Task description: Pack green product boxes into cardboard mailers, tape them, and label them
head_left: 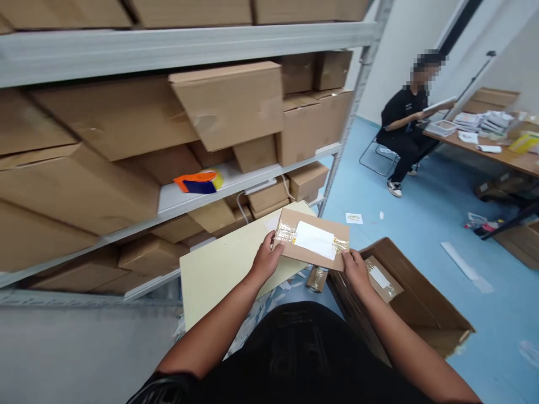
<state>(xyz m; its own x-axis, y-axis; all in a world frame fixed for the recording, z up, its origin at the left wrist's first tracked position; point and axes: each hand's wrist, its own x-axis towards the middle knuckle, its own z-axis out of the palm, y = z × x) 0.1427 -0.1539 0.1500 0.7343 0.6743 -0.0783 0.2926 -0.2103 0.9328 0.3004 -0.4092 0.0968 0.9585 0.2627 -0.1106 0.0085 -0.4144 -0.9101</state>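
Observation:
Between my two hands I hold a flat brown cardboard box [286, 217] with clear tape over its ends and a white label [315, 241] on its upper face. My left hand [266, 259] grips its left end, thumb on top. At the right end my right hand [356, 269] grips it, also with the thumb above. The box is over the right edge of a pale yellow table [219, 275]. Just below and right, a large open carton [425, 297] stands on the floor with a labelled, taped box [383, 279] inside.
Metal shelving [189, 47] full of cardboard boxes runs along the left. An orange, blue and yellow tape dispenser [200, 182] lies on a shelf. A small taped box [316, 279] is near the table. At right, a seated person [406, 112] is beside a cluttered desk [505, 156].

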